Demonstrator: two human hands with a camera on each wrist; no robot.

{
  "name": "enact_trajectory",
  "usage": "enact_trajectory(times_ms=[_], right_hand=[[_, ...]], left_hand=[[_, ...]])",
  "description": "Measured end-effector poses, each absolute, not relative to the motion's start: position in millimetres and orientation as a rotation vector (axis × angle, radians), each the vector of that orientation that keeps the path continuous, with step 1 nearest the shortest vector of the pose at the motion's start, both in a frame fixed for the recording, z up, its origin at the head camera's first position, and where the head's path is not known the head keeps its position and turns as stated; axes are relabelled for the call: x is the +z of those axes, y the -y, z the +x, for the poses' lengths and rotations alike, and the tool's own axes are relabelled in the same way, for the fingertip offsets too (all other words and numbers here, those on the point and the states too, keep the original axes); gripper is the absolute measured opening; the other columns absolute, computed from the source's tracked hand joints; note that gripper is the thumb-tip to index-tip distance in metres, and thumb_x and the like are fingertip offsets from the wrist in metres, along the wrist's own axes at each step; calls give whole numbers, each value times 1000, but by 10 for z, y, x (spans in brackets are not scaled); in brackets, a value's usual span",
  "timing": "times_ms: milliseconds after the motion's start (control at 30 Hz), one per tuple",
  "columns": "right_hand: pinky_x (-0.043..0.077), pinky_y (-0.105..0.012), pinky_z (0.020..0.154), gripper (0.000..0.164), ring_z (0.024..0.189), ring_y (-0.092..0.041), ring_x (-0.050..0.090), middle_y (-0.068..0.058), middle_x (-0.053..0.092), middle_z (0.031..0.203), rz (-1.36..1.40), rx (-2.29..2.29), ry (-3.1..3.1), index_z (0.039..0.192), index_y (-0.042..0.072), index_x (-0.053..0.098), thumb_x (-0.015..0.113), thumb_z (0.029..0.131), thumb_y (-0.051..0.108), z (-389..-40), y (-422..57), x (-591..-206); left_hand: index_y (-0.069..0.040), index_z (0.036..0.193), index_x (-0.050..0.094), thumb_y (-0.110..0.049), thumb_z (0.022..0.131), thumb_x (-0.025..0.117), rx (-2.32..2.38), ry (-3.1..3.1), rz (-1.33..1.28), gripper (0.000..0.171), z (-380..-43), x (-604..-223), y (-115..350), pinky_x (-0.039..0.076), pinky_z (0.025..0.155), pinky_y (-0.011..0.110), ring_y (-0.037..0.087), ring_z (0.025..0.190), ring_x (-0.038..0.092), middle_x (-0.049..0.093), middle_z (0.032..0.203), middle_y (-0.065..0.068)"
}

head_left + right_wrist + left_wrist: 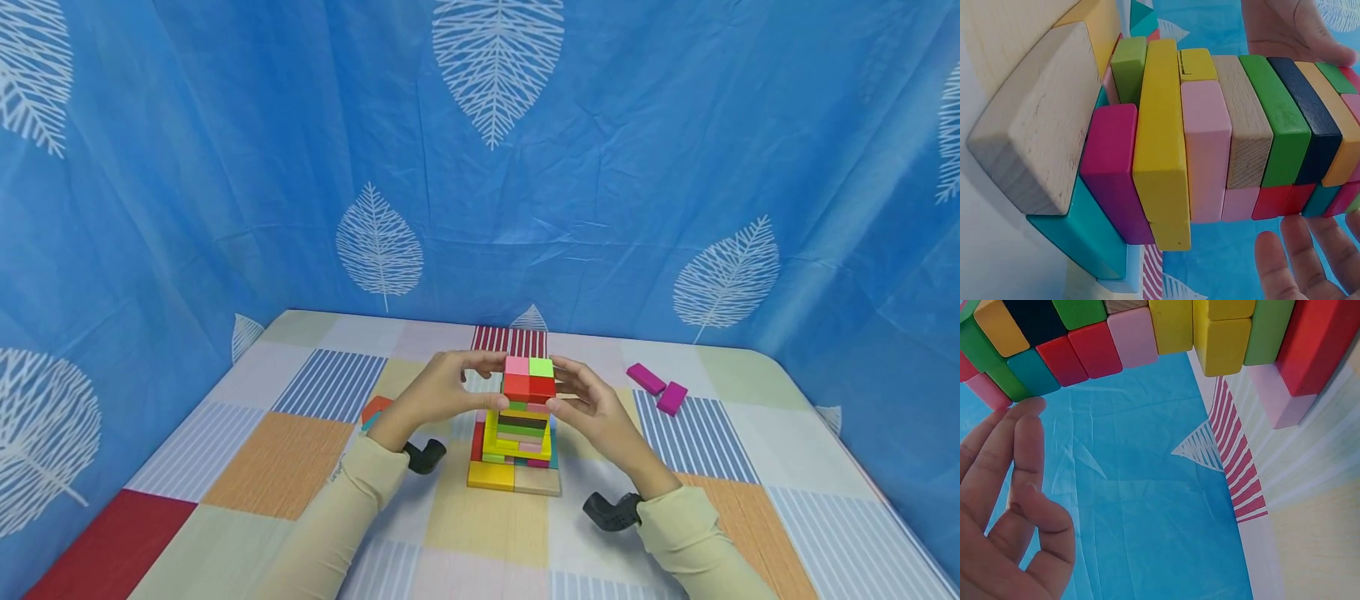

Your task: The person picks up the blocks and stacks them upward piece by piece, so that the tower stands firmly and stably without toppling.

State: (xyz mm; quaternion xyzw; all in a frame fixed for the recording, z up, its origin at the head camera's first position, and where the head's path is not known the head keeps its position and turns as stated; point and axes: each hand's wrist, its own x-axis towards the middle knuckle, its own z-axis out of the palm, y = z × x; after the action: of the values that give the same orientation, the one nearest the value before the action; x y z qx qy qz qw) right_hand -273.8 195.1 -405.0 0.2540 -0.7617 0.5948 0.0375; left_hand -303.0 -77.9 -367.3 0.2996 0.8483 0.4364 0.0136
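Observation:
A tower of colourful wooden blocks stands on the table, with pink, light green and red cubes on top. My left hand is at the tower's upper left, thumb by the near corner and fingers farther back. In the left wrist view, its fairly straight fingertips meet the pink and green blocks. On the opposite side my right hand mirrors it, the thumb near the front corner. The right wrist view has its extended fingers against the upper layers, beside a teal block.
Two magenta blocks lie to the right on the patchwork tablecloth. Orange-red and teal blocks are partly hidden behind my left wrist. A blue leaf-print curtain surrounds the table's back and sides.

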Motion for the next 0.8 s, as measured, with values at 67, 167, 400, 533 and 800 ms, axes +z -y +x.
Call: enact_trajectory(times_ms=[67, 167, 400, 533, 800], right_hand=[[53, -20, 102, 62, 124, -12, 61, -33, 55, 149, 779, 1830, 2335, 158, -9, 42, 68, 103, 4, -2742, -1941, -4050], [54, -21, 102, 64, 128, -24, 60, -31, 54, 149, 772, 1830, 2341, 159, -7, 42, 70, 102, 3, -2746, -1929, -4049], [54, -22, 102, 68, 131, -47, 55, -31, 53, 148, 775, 1830, 2344, 159, -6, 41, 73, 100, 2, -2737, -1913, -4024], [54, -22, 101, 71, 130, -45, 56, -31, 54, 147, 776, 1815, 2350, 159, -7, 40, 75, 97, 0, -2733, -1904, -4017], [54, -22, 102, 74, 132, -47, 55, -31, 54, 148, 771, 1781, 2370, 160, -7, 39, 76, 96, -1, -2734, -1898, -4021]], left_hand=[[-3, 150, 63, -25, 93, 88, 1355, -2640, 936, 66, -3029, -3668, 787, 54, 95, 52, 27, 115, 61, 72, 140, 12], [-3, 151, 63, -25, 94, 88, 1339, -2639, 941, 66, -3033, -3660, 796, 53, 94, 43, 26, 115, 61, 71, 141, 12], [-3, 153, 60, -26, 95, 86, 1310, -2634, 938, 67, -3037, -3635, 809, 51, 94, 36, 30, 119, 62, 70, 143, 13], [-2, 153, 59, -24, 93, 88, 1309, -2634, 944, 71, -3046, -3643, 813, 51, 93, 36, 32, 119, 63, 70, 144, 13], [-1, 154, 58, -22, 90, 91, 1317, -2622, 957, 75, -3054, -3659, 810, 54, 95, 42, 34, 119, 62, 70, 142, 14]])
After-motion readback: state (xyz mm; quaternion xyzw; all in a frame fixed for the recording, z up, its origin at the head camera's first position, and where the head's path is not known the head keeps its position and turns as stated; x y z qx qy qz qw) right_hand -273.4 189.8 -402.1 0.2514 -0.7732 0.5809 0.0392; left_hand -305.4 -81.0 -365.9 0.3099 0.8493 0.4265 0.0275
